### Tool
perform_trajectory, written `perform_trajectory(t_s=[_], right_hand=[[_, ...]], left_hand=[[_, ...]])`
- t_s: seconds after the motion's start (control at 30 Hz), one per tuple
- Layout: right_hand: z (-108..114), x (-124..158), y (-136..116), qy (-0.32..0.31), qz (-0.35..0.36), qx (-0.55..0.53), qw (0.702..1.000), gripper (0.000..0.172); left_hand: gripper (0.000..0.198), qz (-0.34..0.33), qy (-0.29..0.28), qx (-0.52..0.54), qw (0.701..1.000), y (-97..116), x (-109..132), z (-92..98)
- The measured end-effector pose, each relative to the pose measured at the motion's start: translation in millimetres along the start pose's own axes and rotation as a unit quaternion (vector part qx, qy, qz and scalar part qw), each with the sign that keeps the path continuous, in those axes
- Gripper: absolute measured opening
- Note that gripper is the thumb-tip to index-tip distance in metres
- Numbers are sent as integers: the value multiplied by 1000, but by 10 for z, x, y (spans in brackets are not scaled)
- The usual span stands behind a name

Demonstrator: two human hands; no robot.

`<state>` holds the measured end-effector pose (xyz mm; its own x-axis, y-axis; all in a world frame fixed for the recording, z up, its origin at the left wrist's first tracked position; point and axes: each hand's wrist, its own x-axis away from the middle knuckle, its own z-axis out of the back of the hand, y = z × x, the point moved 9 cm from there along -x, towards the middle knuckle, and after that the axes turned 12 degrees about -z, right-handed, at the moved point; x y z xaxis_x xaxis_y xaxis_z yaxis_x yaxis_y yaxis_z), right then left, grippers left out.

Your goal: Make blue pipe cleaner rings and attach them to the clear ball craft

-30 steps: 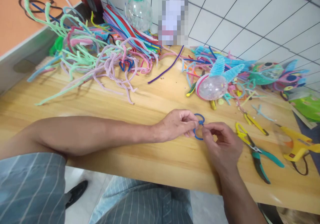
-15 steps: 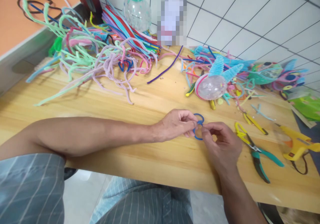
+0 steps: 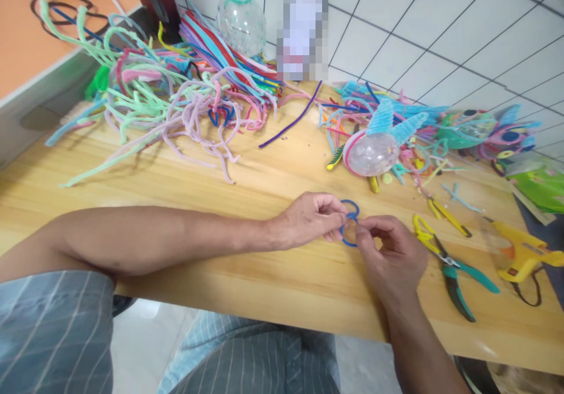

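Note:
A blue pipe cleaner (image 3: 351, 243), bent into two loops like a figure eight, is held low over the wooden table (image 3: 282, 288). My left hand (image 3: 312, 220) pinches it near the middle from the left. From the right, my right hand (image 3: 392, 253) has thumb and forefinger closed at the same crossing point. The fingertips hide part of the crossing. Beyond the hands lies a clear plastic ball (image 3: 373, 152) with a pink-and-white rim and two light-blue fuzzy ears.
Teal-handled pliers (image 3: 456, 268) and a yellow glue gun (image 3: 524, 250) lie to the right. A tangle of pipe cleaners (image 3: 189, 109) covers the back left. A purple pipe cleaner (image 3: 293, 121) lies mid-table. A clear jar (image 3: 241, 24) and a blurred phone (image 3: 302, 30) stand by the tiled wall.

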<state>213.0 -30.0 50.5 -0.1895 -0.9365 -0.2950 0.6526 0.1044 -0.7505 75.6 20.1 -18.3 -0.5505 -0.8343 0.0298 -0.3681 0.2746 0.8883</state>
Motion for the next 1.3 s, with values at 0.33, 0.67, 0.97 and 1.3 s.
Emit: perform_trajectory(t_s=[0.33,0.67,0.97,1.3], right_hand=[[35,7,-27,21,15,-2,1000,13],[-7,-3,6,5,0,26,1000,7],[-8,-2,-24,-3,10,12,1000,8],[25,9,-60,13,27,-12,999,12]], left_hand=[[8,4,0,-13,1000,-6,3,-2],[15,-7,-4,-3,1000,-11,-2,2],[8,7,3,-20,1000,16,-1,-3],[8,5,1,-15,1000,27,5,-12]])
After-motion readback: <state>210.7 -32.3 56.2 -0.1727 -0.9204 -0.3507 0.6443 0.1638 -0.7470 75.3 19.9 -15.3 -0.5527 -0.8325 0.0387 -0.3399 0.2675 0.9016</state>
